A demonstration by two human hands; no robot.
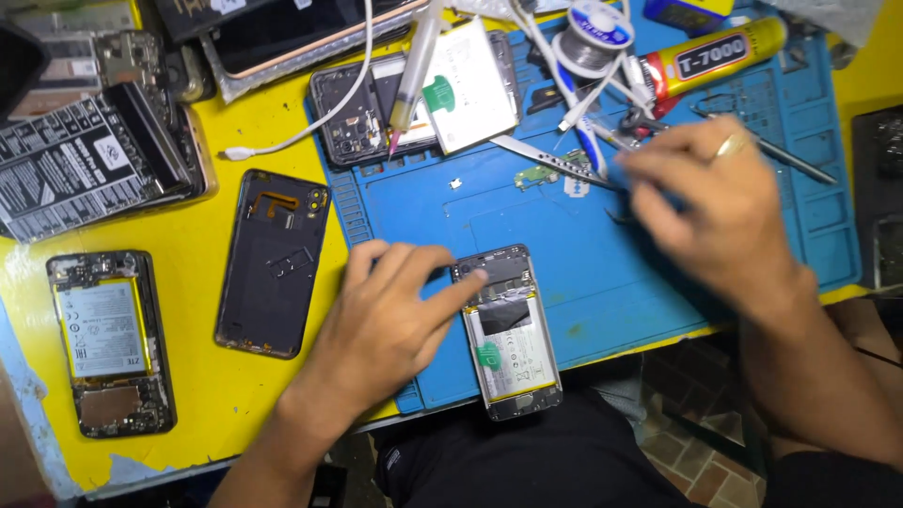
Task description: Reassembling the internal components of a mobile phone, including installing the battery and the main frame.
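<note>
An opened phone [509,331] with its battery showing lies at the near edge of the blue work mat [583,273]. My left hand [390,315] rests flat beside it, fingertips touching the phone's top left corner. My right hand [710,212] hovers blurred over the right part of the mat, fingers pinched near metal tweezers [550,162] and a small green circuit part [536,175]. Whether it grips anything is unclear.
A black phone back cover [275,263] and another opened phone [110,341] lie on the yellow table [216,395] at left. Farther back are a glue tube [715,58], a solder spool [594,36], a syringe [414,71], white cables, and more phone parts.
</note>
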